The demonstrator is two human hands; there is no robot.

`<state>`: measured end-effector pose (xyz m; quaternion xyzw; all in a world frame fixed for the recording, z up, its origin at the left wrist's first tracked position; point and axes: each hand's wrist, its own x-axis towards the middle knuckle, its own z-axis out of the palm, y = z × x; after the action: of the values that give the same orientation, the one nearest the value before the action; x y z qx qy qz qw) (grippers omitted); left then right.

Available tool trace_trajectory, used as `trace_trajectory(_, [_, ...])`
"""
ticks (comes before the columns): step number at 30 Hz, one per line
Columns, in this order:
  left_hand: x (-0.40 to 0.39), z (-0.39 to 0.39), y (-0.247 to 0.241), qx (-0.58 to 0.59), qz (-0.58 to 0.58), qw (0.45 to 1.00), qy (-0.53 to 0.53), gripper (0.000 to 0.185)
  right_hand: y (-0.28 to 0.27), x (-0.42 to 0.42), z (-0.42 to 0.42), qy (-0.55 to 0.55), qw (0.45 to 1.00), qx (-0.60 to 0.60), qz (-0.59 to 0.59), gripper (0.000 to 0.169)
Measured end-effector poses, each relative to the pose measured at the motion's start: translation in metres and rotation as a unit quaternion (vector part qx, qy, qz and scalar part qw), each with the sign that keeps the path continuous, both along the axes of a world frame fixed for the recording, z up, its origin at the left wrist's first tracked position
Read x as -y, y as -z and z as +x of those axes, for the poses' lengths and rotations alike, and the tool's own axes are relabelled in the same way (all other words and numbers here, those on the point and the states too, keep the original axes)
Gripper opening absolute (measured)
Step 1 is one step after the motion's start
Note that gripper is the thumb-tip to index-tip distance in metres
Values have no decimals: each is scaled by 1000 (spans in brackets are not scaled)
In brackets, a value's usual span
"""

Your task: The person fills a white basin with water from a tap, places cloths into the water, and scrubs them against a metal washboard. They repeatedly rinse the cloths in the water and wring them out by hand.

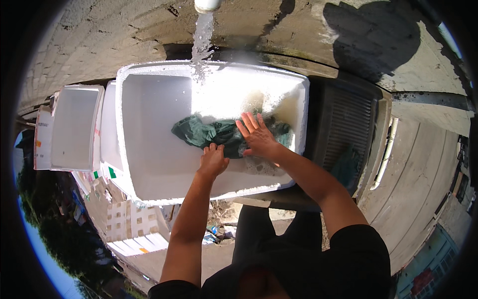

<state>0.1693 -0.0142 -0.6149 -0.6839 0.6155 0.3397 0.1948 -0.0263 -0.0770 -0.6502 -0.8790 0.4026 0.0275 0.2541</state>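
Observation:
A wet dark green cloth [196, 131] lies bunched inside a white foam box [157, 130]. At the cloth's near edge, my left hand [213, 160] has its fingers curled onto the fabric. My right hand [258, 137] is spread flat over the cloth's right part, palm down, with the fingers apart. Cloudy water with suds [261, 165] surrounds the right end of the cloth. Strong glare hides detail at the back of the box. From a white pipe [207, 5], a stream of water [202, 37] falls over the box's back rim.
The box rests on a dark sink with a ribbed washboard [345, 119], where another piece of green cloth [345, 166] lies in shadow. More white foam boxes [74, 127] stand at the left. A rough wall [123, 33] rises behind. White perforated blocks [132, 224] lie on the ground.

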Motion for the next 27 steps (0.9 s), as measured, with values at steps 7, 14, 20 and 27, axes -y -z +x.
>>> trace_trajectory(7, [-19,-10,-5,-146,-64,987,-18,52,141,-65,-27,-14,919,343,195,60])
trace_trajectory(14, [-51,-15,-12,-206,-65,976,-21,50,84,-67,-11,16,957,6,-290,29])
trace_trajectory(20, [-37,-29,-20,-262,-96,960,-11,47,112,0,-60,119,988,97,30,28])
trace_trajectory(27, [-46,-23,-18,-246,-94,963,-49,47,-171,60,-68,153,909,368,121,39])
